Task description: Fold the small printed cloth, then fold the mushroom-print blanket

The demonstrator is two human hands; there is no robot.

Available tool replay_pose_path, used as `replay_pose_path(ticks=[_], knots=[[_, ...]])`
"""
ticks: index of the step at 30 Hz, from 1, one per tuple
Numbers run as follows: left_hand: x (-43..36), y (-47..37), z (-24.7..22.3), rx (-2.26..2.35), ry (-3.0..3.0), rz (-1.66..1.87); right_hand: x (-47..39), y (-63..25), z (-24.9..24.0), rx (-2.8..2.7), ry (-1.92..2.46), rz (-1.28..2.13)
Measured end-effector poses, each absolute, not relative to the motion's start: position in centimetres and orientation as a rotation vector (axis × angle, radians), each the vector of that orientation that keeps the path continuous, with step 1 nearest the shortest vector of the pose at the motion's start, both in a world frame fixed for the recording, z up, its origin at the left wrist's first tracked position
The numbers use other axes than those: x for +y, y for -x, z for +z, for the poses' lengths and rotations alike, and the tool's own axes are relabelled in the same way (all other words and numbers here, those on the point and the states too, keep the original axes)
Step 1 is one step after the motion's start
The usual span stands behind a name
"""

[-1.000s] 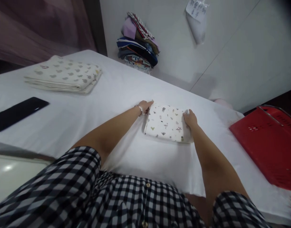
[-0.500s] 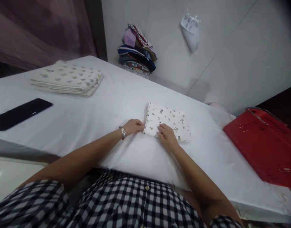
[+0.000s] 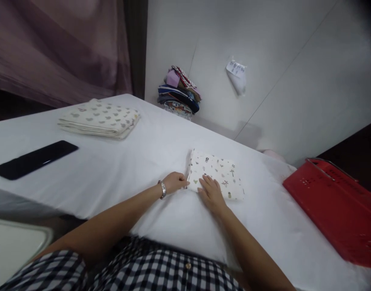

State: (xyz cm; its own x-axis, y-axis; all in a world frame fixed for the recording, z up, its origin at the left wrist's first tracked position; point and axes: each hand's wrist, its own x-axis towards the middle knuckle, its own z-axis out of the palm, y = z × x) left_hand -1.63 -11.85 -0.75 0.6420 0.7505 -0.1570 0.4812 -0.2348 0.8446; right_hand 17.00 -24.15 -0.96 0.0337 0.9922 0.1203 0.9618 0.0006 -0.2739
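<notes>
Pressing my right hand point(image 3: 210, 192) flat, fingers spread a bit, on the near edge of a small folded white cloth with little printed figures point(image 3: 217, 173), which sits on the white sheet-covered table point(image 3: 112, 169) right in front of me. My left hand point(image 3: 174, 182) is at the cloth's near left corner, fingers curled loosely and touching that corner; can't really tell if it's pinching the fabric or just resting against it. There's a silver bracelet point(image 3: 163, 189) on that wrist.

Further off to the left lies a bigger folded cream blanket with grey heart shapes point(image 3: 100, 119), well apart from the small one, and nearer me on the left a flat black phone point(image 3: 34, 159). A red plastic basket point(image 3: 340, 206) sits at the right end of the table. Against the white wall at the far end is a stack of mixed coloured fabrics point(image 3: 178, 93), and a white paper note with a small bag point(image 3: 236, 74) hangs on the wall.
</notes>
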Motion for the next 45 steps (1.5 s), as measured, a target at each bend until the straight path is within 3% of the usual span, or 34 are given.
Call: replay_pose_path(ticks=[12,28,38,45], knots=[[-5.9,-4.2,-0.3,1.215,-1.787,0.474,-17.3,-17.8,0.1,-1.935,2.168,0.153],[-5.7,-4.9,-1.0,1.358,-1.960,0.458,-9.3,-17.9,0.3,-2.005,2.219,0.188],[-5.6,-4.9,-1.2,1.245,-2.186,0.521,-10.8,-20.1,1.4,-1.991,2.187,0.230],[-5.5,-5.2,-0.7,1.216,-2.257,0.374,-14.5,-27.3,1.4,-1.729,2.541,0.103]])
